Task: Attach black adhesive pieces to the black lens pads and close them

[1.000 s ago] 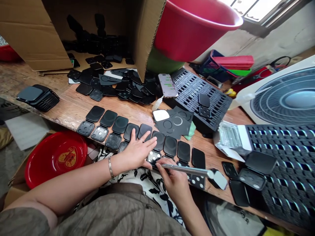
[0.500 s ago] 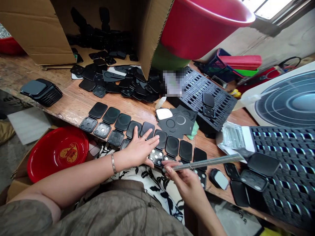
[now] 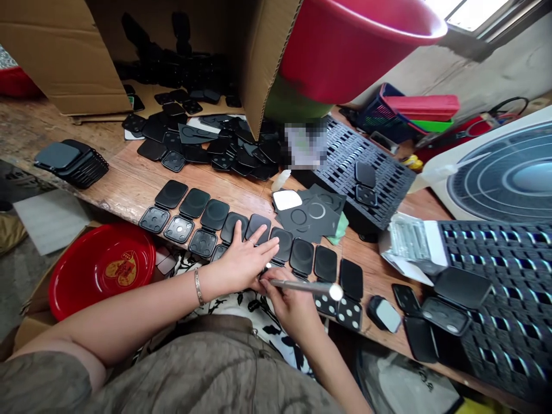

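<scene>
A row of open black hinged cases (image 3: 196, 214) lies along the near edge of the wooden table (image 3: 129, 181). My left hand (image 3: 244, 259) rests flat on the middle of that row, fingers spread. Just right of it, my right hand (image 3: 290, 302) pinches a thin silver rod (image 3: 302, 286) with a round white tip, and the rod's other end touches the case by my left fingertips. More cases with round white dots (image 3: 342, 307) lie to the right of my right hand.
A cardboard box (image 3: 60, 63) at the back spills loose black cases (image 3: 207, 146). A red basin (image 3: 349, 46) leans above it. Black slotted trays (image 3: 357, 169) lie at the right, a red bowl (image 3: 101, 267) sits low on the left, and a stack of cases (image 3: 71, 161) far left.
The silver rod has swung from pointing far right toward the trays to nearly end-on, its white tip close to my right hand. My right hand moved up to the left fingertips. The left hand stayed.
</scene>
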`<state>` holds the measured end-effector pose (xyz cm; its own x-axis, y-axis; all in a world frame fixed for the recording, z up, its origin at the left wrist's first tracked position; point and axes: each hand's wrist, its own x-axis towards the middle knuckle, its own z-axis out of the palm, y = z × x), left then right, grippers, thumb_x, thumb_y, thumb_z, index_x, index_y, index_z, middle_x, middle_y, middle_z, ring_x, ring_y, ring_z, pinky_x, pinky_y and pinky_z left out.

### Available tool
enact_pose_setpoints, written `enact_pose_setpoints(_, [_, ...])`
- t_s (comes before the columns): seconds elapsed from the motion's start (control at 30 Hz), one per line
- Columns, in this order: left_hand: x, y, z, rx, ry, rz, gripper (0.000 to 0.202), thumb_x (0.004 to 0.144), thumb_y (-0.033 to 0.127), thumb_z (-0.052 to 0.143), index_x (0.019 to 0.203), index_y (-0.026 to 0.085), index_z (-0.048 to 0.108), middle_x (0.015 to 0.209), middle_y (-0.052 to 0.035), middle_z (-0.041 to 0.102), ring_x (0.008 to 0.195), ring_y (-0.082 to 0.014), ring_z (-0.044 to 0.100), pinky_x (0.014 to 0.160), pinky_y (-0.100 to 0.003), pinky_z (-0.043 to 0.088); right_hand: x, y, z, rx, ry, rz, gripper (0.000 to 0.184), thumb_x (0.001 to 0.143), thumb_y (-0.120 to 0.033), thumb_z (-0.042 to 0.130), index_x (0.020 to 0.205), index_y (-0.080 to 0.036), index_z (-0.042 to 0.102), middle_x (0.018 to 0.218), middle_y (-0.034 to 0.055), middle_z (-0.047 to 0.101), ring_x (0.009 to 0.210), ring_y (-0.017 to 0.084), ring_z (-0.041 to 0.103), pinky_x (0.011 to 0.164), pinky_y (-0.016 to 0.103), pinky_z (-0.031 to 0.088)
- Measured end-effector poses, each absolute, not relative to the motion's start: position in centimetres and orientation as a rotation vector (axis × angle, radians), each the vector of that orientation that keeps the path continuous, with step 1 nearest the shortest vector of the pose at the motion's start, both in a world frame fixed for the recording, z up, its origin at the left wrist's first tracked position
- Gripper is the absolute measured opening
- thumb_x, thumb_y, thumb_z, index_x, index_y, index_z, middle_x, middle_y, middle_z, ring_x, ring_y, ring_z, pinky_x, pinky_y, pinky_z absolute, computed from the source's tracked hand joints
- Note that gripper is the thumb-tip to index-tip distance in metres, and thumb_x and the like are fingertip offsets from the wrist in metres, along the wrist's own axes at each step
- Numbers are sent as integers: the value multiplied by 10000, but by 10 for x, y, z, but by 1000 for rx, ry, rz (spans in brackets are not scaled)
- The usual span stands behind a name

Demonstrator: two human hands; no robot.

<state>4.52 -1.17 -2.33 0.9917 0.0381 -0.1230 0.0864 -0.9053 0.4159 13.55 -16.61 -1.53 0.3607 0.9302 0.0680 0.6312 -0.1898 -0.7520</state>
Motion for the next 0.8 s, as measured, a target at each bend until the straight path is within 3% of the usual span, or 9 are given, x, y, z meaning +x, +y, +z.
enact_pose_setpoints(0.17, [45, -12, -25, 2728, 95, -156, 892, 750, 401, 786, 1501, 216, 341, 1606, -142, 264, 1502, -419, 59, 1007, -850, -45, 143, -172, -13, -1836, -1340, 788, 186, 953, -296, 538, 817, -206, 626, 793, 35, 702, 717, 175, 648, 680, 289, 507])
enact_pose_setpoints(0.33, [45, -12, -26, 2737, 73, -125, 922, 732, 463, 794, 1501, 225, 345, 1597, -159, 286, 1502, -421, 58, 1017, -838, -40, 141, -177, -23, -1763, -1216, 610, 166, 959, -300, 535, 858, -213, 633, 839, 55, 697, 805, 196, 656, 753, 328, 524])
enact_pose_setpoints(0.5, [44, -12, -27, 2763, 68, -103, 896, 754, 421, 780, 1504, 220, 334, 1592, -170, 294, 1504, -408, 71, 1023, -831, -34, 134, -170, -22, -1849, -1318, 443, 189, 949, -275, 525, 815, -220, 648, 823, 68, 697, 826, 223, 660, 802, 375, 521])
enact_pose_setpoints(0.8, [44, -13, -26, 2763, 83, -131, 883, 756, 381, 782, 1502, 218, 339, 1592, -167, 296, 1497, -432, 78, 1001, -853, -25, 137, -167, -15, -1835, -1368, 643, 215, 948, -306, 536, 785, -212, 638, 764, 44, 700, 700, 187, 653, 667, 301, 514])
